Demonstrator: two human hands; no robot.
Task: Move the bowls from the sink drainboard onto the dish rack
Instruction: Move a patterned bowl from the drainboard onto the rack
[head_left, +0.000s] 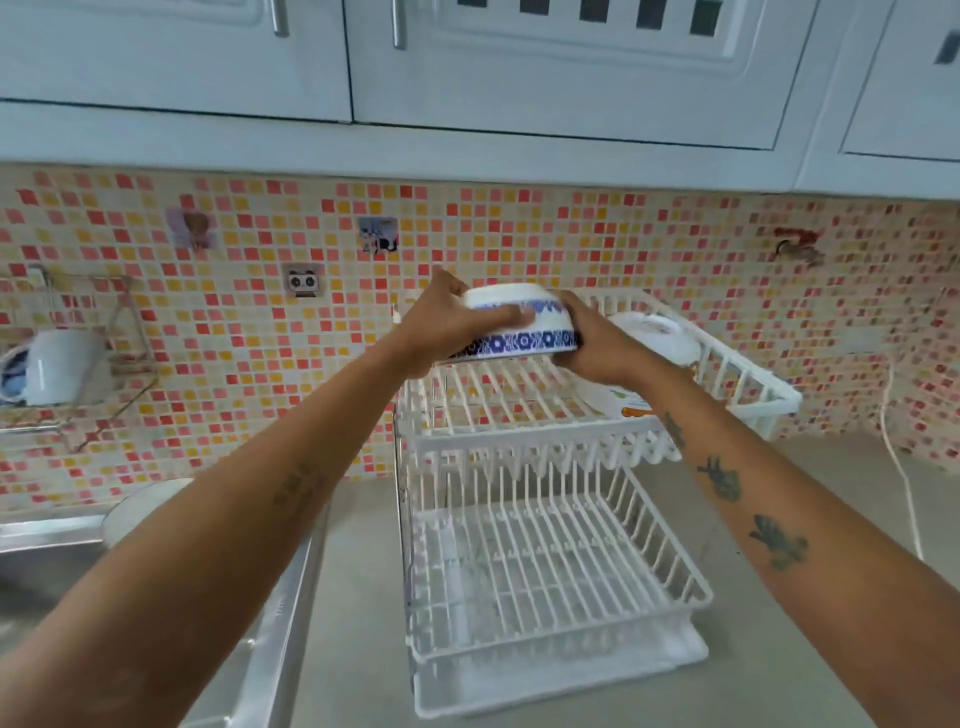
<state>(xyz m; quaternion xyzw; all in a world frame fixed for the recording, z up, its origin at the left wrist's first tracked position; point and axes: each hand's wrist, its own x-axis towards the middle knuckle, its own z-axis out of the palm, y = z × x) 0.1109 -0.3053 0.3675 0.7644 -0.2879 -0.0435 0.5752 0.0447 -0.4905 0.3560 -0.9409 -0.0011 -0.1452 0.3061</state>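
A white bowl with a blue flower band (524, 330) is upside down, held just above the upper tier of the white two-tier dish rack (524, 441). My left hand (447, 322) grips its left side and my right hand (592, 343) grips its right side. Another white dish (654, 338) lies tilted on the upper tier, to the right behind my right hand. A further white bowl (135, 509) rests on the steel drainboard (47, 535) at the left, partly hidden by my left forearm.
The rack's lower tier (545, 566) holds nothing. White wall cupboards (467, 78) hang overhead. A white cup (62, 364) sits in a wire wall holder at the left. A white cable (904, 483) runs down at the right. Grey countertop (353, 623) surrounds the rack.
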